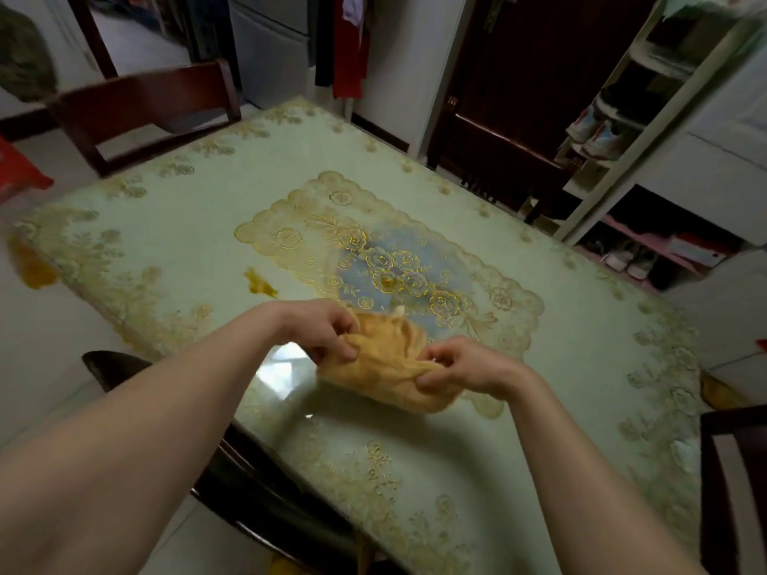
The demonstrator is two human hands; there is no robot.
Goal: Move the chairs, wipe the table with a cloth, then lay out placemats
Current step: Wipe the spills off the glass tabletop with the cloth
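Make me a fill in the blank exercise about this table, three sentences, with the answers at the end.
1. The left hand and the right hand both grip an orange ____.
2. The lace placemat lies in the ____ of the table.
3. An orange smear sits on the table, ____ of the placemat.
Missing words: cloth, middle, left.

Home dining room, lace-covered table (pixel 174 209), wooden chair (pixel 145 105), shoe rack (pixel 614 130)
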